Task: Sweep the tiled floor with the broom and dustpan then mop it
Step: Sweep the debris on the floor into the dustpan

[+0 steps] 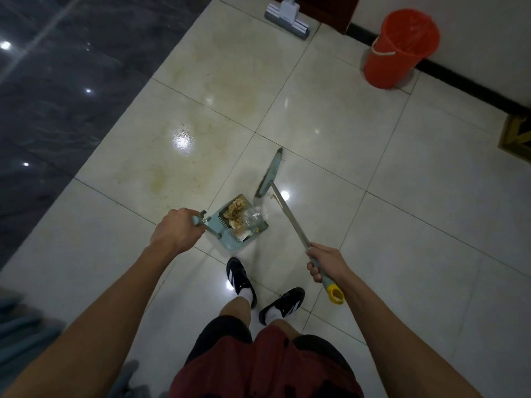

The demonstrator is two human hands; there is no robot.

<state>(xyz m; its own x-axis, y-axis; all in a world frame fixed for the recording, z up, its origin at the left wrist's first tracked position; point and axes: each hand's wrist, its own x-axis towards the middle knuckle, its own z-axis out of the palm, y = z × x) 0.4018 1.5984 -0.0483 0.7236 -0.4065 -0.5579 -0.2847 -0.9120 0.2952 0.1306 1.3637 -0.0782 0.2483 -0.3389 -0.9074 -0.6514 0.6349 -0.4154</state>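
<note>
Sweeping looked close to finished, while the mopping had not begun. The left hand had its grip wrapped round the handle of the dustpan, which rested on the tiled floor just ahead of the person's shoes. The right hand had its grip curled round the broom shaft, near the yellow end cap; the broom head stood on the floor just beyond the dustpan's mouth, nearly touching it.

Inside the dustpan lay a heap of rubbish: brownish crumpled scraps, pale paper bits and something clear and crinkled, possibly plastic, at the open edge. By my judgement little loose debris remained near the dustpan, though faint yellowish stains marked the tiles farther out, which the mop would have to deal with.

The mop lay untouched well beyond the dustpan, by the far wall. An orange bucket stood to the right of the mop, lined with a bag; whether it held anything could not be told.
</note>
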